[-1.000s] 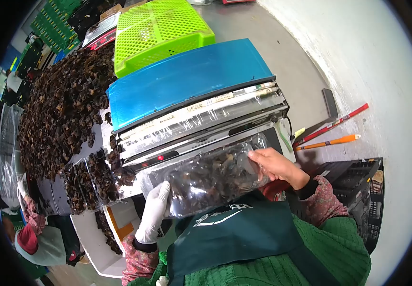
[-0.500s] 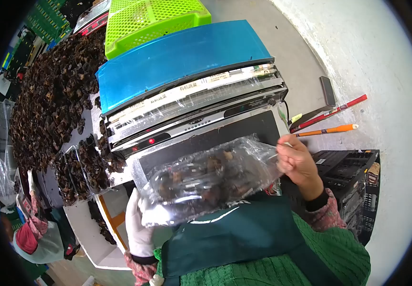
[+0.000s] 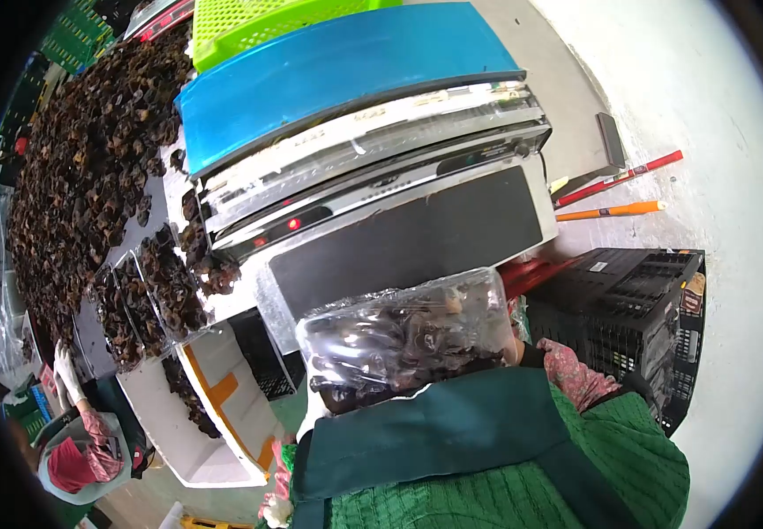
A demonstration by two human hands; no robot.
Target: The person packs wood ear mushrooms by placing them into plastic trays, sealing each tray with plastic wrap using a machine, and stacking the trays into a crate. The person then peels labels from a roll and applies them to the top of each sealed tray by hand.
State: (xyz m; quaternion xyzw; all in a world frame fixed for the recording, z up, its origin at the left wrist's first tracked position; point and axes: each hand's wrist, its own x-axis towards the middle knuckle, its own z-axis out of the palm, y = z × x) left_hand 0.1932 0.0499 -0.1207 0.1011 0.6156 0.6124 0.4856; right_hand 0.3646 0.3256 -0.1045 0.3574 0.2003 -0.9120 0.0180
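A clear plastic-wrapped pack (image 3: pixel 408 339) of dark brown, wrinkled pieces hangs in front of the green apron, just below the black plate of the wrapping machine (image 3: pixel 408 238). My left hand (image 3: pixel 314 407), in a white glove, holds the pack's lower left side; its fingers are mostly behind it. At the right end my bare right hand (image 3: pixel 516 351) grips the pack, largely hidden by film and sleeve. The film lies fairly smooth over the top, with glare on it. A red light glows on the machine's front.
Dark pieces (image 3: pixel 90 167) cover the table at left, beside filled trays (image 3: pixel 165 295). A white foam box (image 3: pixel 214 454) stands below. Black crates (image 3: pixel 611 300) are at right, near red and orange sticks (image 3: pixel 615 212). A co-worker's gloved hand (image 3: pixel 67 375) is far left.
The pack has moved slightly down and right, and its loose right end no longer stretches out. My right hand has moved down beside the pack. The view has shifted downward.
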